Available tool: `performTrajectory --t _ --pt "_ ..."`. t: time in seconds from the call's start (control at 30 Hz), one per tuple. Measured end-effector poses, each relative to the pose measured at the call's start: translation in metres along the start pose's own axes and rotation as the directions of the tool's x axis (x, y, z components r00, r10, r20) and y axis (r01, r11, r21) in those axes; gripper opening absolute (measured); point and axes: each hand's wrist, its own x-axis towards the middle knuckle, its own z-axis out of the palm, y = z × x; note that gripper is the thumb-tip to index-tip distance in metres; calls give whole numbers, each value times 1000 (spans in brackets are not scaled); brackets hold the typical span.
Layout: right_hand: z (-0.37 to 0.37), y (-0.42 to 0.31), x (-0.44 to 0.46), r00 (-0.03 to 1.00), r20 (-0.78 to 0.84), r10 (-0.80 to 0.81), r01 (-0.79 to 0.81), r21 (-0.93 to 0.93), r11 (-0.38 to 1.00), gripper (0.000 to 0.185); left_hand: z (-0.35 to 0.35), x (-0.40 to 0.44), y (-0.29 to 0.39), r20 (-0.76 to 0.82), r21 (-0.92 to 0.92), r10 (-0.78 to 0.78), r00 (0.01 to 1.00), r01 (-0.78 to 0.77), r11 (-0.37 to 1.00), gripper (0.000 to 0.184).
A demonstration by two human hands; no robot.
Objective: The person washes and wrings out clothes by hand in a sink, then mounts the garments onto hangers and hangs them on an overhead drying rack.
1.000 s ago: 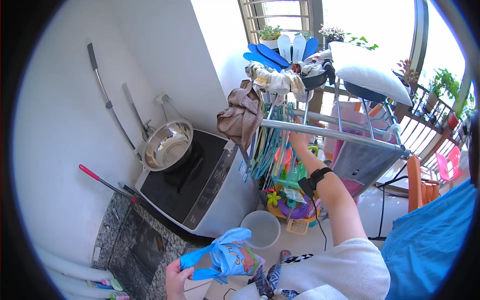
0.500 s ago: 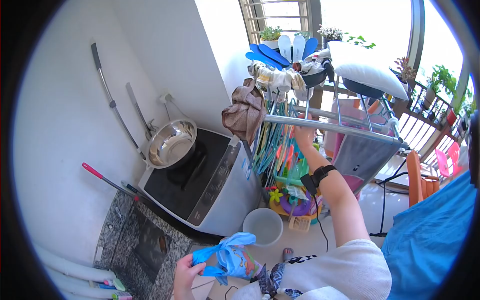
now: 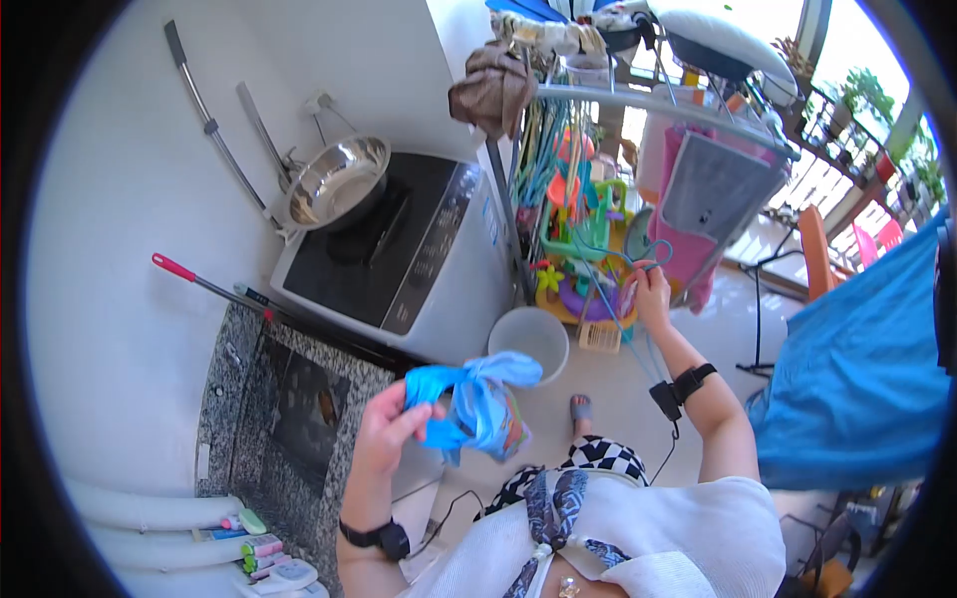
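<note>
My left hand (image 3: pixel 391 424) is closed around the edge of a small blue garment (image 3: pixel 480 411) with a coloured print, which hangs bunched in front of my body. My right hand (image 3: pixel 650 297) grips a thin light-blue clothes hanger (image 3: pixel 610 289), held in the air by its hook end. Behind it, a bunch of similar hangers (image 3: pixel 543 149) dangles from the bar of a metal drying rack (image 3: pixel 638 100).
A washing machine (image 3: pixel 364 254) with a steel basin (image 3: pixel 339 184) on its lid stands against the wall. On the floor are a white bucket (image 3: pixel 528 344) and colourful toys (image 3: pixel 588 224). A blue cloth (image 3: pixel 847 379) covers something at right; a granite-edged sink (image 3: pixel 299 399) lies left.
My right hand has come away from the rack, down and toward me, with a hanger in it. My left hand has raised the blue garment. The view has tilted downward.
</note>
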Motion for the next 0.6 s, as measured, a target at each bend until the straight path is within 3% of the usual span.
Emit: performTrajectory --t 0.07,0.13,0.17,0.2,0.27,0.3,0.33,0.4,0.43,0.5,0.53,0.6 --pt "-21 -9 -56 997 50 55 -58 67 996 11 -2 -1 6 95 0 57 994 -57 998 35" --pt "-55 -53 -104 961 206 -183 204 -86 975 14 -7 0 7 175 -18 119 977 -118 993 29" --pt "-72 -65 -121 893 308 -329 406 -230 885 20 -5 -1 12 197 12 130 972 -135 991 29" --pt "-87 -84 -139 890 323 -321 405 -240 882 20 -3 -3 18 221 44 145 965 -158 986 29" --pt "-113 -119 -170 805 549 -225 443 -304 843 24 5 -5 19 260 35 153 953 -168 985 30" --pt "-123 -124 -182 743 649 -164 455 -309 835 37 11 -5 19 305 40 162 939 -182 982 31" --pt "-131 -144 -193 755 636 -159 446 -320 836 37 19 -6 18 322 41 163 933 -186 982 31" --pt "-133 -185 -214 634 770 -73 394 -241 887 55 39 -4 15 441 132 148 885 -227 965 28" --pt "-131 -192 -221 657 751 -67 383 -256 888 55 52 -4 13 477 129 156 865 -244 961 25" --pt "-128 -199 -227 657 729 -191 336 -56 940 72 76 -10 16 555 174 155 817 -295 939 25" --pt "-126 -197 -227 673 715 -189 336 -68 939 72 88 -14 18 602 212 149 784 -337 918 25" --pt "-124 -192 -221 741 602 -297 303 95 948 80 107 -23 21 643 202 160 749 -367 908 22"
